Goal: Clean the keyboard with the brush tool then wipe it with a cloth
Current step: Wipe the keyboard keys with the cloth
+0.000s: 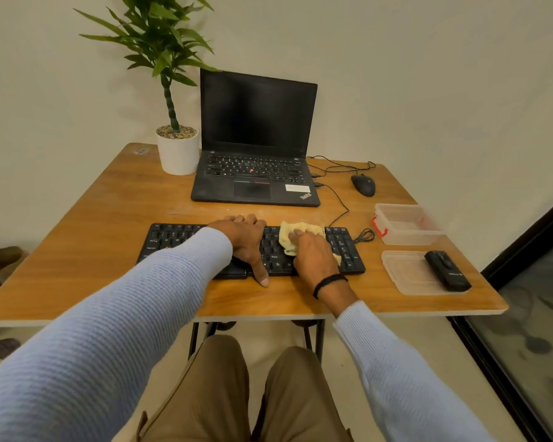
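Observation:
A black keyboard (pixel 173 240) lies on the wooden table (pixel 109 218) in front of me. My left hand (pixel 246 240) grips its middle, fingers over the far edge and thumb over the near edge. My right hand (pixel 313 253) presses a crumpled yellow cloth (pixel 288 234) onto the keys right of centre. The black brush tool (pixel 447 271) lies apart on a clear plastic lid (pixel 406 275) at the right of the table.
An open black laptop (pixel 256 173) stands behind the keyboard, with a potted plant (pixel 178 148) to its left and a wired black mouse (pixel 363 185) to its right. A clear plastic box (pixel 406 224) sits near the right edge. The keyboard's cable (pixel 342 208) runs toward the laptop.

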